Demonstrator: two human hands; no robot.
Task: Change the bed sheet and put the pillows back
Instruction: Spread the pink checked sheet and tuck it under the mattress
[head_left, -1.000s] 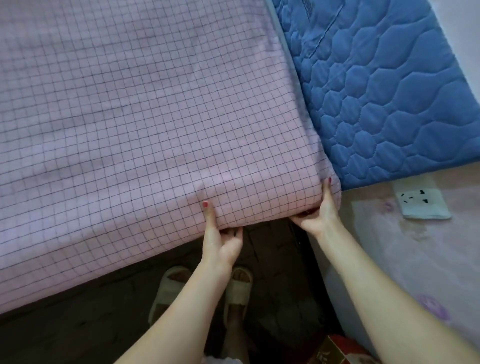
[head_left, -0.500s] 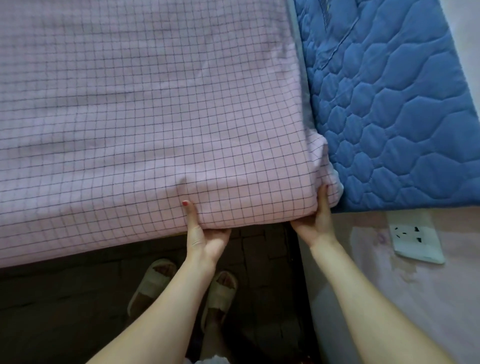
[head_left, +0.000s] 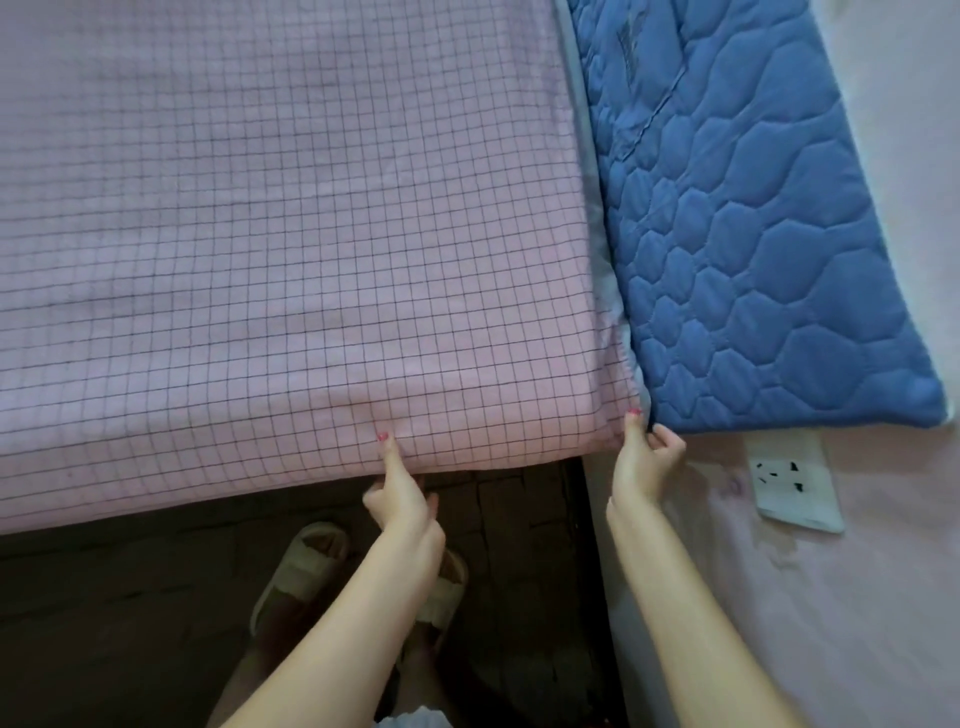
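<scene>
Both hands (head_left: 519, 478) pinch sheet (head_left: 291, 249) beside blue pad (head_left: 753, 249).

— What covers the bed?
— A pink cotton bed sheet with a thin dark grid (head_left: 291, 249), spread flat and smooth, its near edge hanging over the side

— And at the corner?
— It wraps down beside a blue quilted hexagon-stitched pad (head_left: 753, 234)
</scene>
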